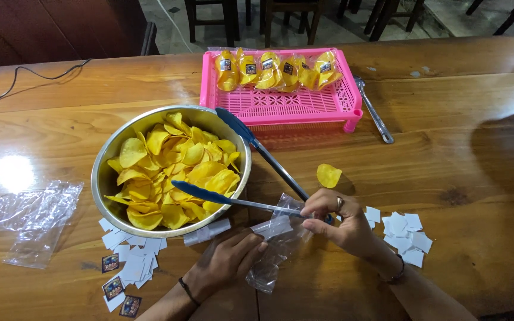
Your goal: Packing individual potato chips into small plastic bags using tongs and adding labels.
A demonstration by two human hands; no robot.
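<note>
Right hand (337, 221) grip clamped on blue-tipped tongs (242, 169), handle end hidden; left hand (227, 263) grip pinching clear bag (276, 244), bag mouth hard to make out.

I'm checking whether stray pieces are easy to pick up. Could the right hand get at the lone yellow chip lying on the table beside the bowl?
Probably yes: the chip lies on bare wood just beyond the right hand, nothing between them, though that hand holds the tongs.
</note>
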